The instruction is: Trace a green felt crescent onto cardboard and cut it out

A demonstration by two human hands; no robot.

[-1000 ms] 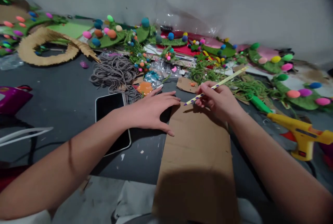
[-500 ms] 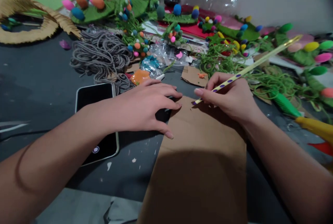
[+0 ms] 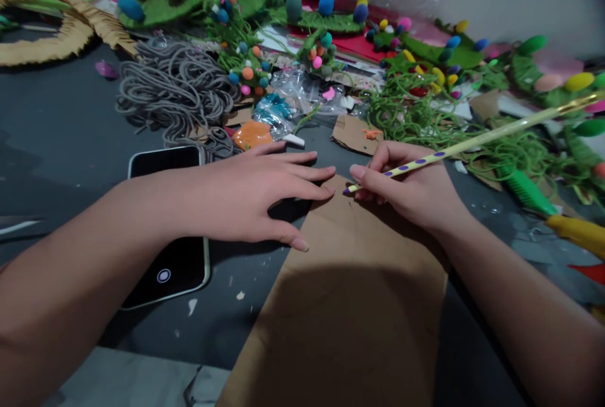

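Observation:
A long piece of brown cardboard (image 3: 359,306) lies on the dark table in front of me, with a small dark mark near its far end. My right hand (image 3: 406,183) rests at that far end, its fingers closed round a pale yellow pencil (image 3: 442,155) with purple dots. The pencil's purple tip is down close to the cardboard; contact is hard to tell. My left hand (image 3: 265,196) is spread palm down, its fingertips at the cardboard's far left edge. Under my left forearm a phone (image 3: 184,268) with a dark screen is partly hidden.
Grey cord (image 3: 174,89) lies bundled beyond my left hand. Green yarn (image 3: 406,111) and green pieces with coloured balls (image 3: 326,4) line the back. A small cardboard scrap (image 3: 352,133) and an orange piece (image 3: 255,135) lie just past my hands. A green brush (image 3: 527,189) is at right.
The pencil has tilted lower to the right, and its tip has shifted slightly left towards my left fingertips. My left fingers have spread a little wider. The view has shifted slightly.

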